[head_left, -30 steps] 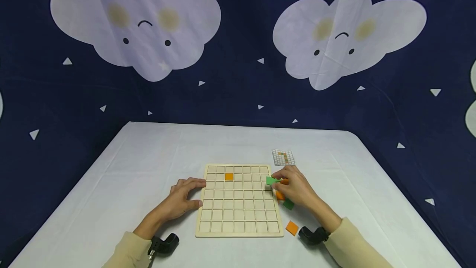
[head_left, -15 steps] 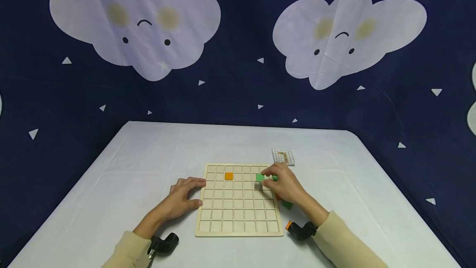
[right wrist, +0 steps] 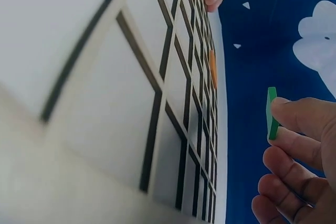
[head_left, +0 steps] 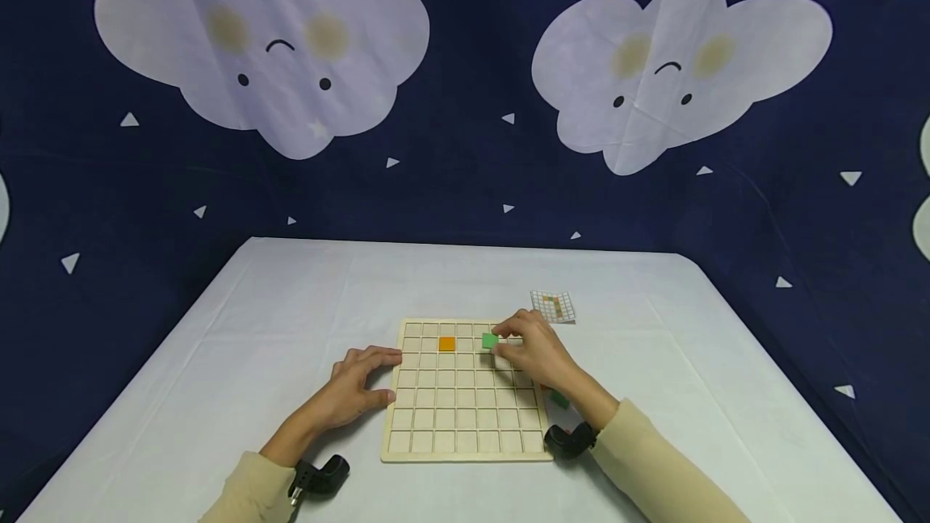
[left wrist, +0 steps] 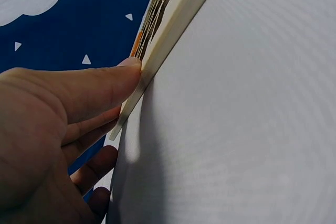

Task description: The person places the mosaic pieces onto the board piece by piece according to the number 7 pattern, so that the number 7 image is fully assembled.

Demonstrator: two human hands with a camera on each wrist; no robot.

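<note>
A pale wooden grid board (head_left: pixel 467 418) lies on the table, with one orange square tile (head_left: pixel 446 344) in a cell of its upper part. My left hand (head_left: pixel 356 382) touches the board's left edge with thumb and fingertips; the left wrist view shows the thumb (left wrist: pixel 105 85) against that edge. Above the board's upper right, my right hand (head_left: pixel 536 349) pinches a green square tile (head_left: pixel 490 340) between thumb and fingers. From the right wrist camera, this green tile (right wrist: pixel 272 114) appears edge-on, raised off the grid.
A small printed grid card (head_left: pixel 553 307) with coloured squares lies behind the board's right corner. Beside the board's right edge is another green tile (head_left: pixel 559 399), partly hidden by the right forearm. White cloth covers the table, and a dark blue cloud-patterned backdrop (head_left: pixel 465 184) stands behind.
My right hand has moved left over the board, carrying the green tile from the right edge towards the orange tile. The left hand keeps its place at the board's edge.
</note>
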